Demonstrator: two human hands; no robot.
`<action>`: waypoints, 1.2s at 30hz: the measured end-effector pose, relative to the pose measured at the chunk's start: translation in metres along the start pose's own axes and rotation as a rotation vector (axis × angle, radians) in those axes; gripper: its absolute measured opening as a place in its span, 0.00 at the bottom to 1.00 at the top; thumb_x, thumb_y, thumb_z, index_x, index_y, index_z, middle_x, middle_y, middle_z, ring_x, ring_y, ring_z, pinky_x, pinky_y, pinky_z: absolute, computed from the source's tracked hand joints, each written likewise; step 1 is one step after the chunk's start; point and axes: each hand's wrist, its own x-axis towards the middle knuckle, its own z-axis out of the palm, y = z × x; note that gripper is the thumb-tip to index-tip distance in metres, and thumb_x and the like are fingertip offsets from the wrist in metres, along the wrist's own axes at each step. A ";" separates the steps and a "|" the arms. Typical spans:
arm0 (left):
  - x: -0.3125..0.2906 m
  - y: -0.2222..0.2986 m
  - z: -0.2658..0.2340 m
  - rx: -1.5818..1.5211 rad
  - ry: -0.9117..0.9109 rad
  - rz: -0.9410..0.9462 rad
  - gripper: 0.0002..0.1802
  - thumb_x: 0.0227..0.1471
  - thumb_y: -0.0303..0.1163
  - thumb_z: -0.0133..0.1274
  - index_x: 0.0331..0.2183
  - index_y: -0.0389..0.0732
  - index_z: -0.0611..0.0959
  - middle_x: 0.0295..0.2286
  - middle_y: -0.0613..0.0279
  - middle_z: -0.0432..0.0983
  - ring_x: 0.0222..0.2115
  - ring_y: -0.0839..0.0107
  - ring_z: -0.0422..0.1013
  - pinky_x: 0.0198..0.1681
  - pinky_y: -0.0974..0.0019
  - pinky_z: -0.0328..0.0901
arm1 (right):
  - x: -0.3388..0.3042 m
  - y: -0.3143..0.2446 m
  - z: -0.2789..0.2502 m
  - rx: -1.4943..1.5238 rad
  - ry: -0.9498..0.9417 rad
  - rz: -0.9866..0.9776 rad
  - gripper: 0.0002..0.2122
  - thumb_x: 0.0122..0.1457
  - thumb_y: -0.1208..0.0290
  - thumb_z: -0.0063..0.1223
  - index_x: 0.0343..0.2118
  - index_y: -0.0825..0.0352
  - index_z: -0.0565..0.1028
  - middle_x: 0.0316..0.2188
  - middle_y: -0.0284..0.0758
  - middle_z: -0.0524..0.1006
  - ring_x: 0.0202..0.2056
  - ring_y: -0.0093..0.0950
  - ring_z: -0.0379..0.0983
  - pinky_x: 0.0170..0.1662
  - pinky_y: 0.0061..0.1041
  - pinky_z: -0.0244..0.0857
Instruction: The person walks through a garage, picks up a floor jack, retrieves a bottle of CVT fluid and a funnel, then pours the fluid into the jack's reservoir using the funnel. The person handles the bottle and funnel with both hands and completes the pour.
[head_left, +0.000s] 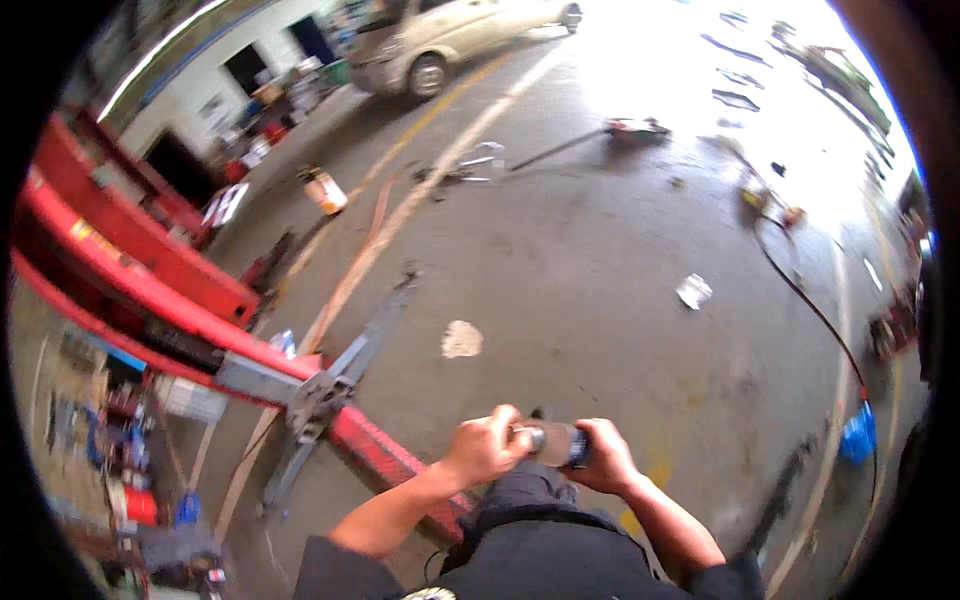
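In front of my waist I hold a short bottle-like cylinder [553, 444] level between both hands. Its middle looks greyish-brown, its left end is pale and shiny, and a dark blue-black band circles its right end. My left hand [484, 446] is closed round the shiny end. Fingers of my right hand [605, 457] wrap the dark end. Blur hides the exact kind of the thing, and my fingers cover both its ends.
To my left stands a red lift post [150, 270], its red base beam [385, 455] and grey arms [370, 340] low across the floor. A hose [815, 310] trails at right near a blue bag [858, 435]. Crumpled clear plastic [693, 291] lies ahead; a van [440, 50] stands far off.
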 end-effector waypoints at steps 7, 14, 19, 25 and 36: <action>0.250 -0.051 0.003 -0.123 -0.062 0.282 0.17 0.58 0.41 0.54 0.42 0.39 0.73 0.35 0.48 0.76 0.38 0.47 0.74 0.39 0.51 0.69 | 0.193 0.114 -0.044 0.008 0.180 0.011 0.34 0.32 0.71 0.76 0.46 0.64 0.69 0.40 0.41 0.73 0.43 0.44 0.71 0.47 0.40 0.68; 0.481 -0.075 -0.018 -0.130 -0.172 0.512 0.17 0.52 0.30 0.58 0.43 0.38 0.74 0.36 0.50 0.72 0.39 0.50 0.70 0.42 0.53 0.68 | 0.369 0.169 -0.117 -0.007 0.258 0.120 0.32 0.33 0.73 0.74 0.46 0.66 0.69 0.40 0.41 0.72 0.42 0.42 0.71 0.47 0.38 0.68; 0.621 -0.104 -0.018 -0.165 -0.146 0.583 0.17 0.52 0.27 0.57 0.45 0.38 0.76 0.44 0.50 0.75 0.42 0.50 0.72 0.45 0.55 0.70 | 0.490 0.233 -0.153 0.042 0.233 0.169 0.33 0.34 0.72 0.74 0.46 0.66 0.69 0.40 0.41 0.72 0.42 0.42 0.72 0.47 0.37 0.68; 0.769 -0.150 -0.026 -0.238 -0.006 0.430 0.23 0.51 0.25 0.58 0.51 0.36 0.77 0.47 0.49 0.78 0.42 0.50 0.74 0.46 0.56 0.71 | 0.663 0.308 -0.188 0.065 0.136 0.074 0.33 0.34 0.71 0.74 0.47 0.67 0.69 0.40 0.42 0.73 0.42 0.42 0.72 0.48 0.37 0.68; 1.022 -0.159 -0.079 -0.091 0.290 0.192 0.08 0.51 0.27 0.60 0.37 0.38 0.84 0.35 0.56 0.81 0.36 0.55 0.72 0.44 0.57 0.67 | 0.965 0.371 -0.304 -0.037 -0.141 -0.122 0.34 0.35 0.65 0.76 0.48 0.65 0.71 0.42 0.43 0.75 0.46 0.45 0.71 0.51 0.40 0.69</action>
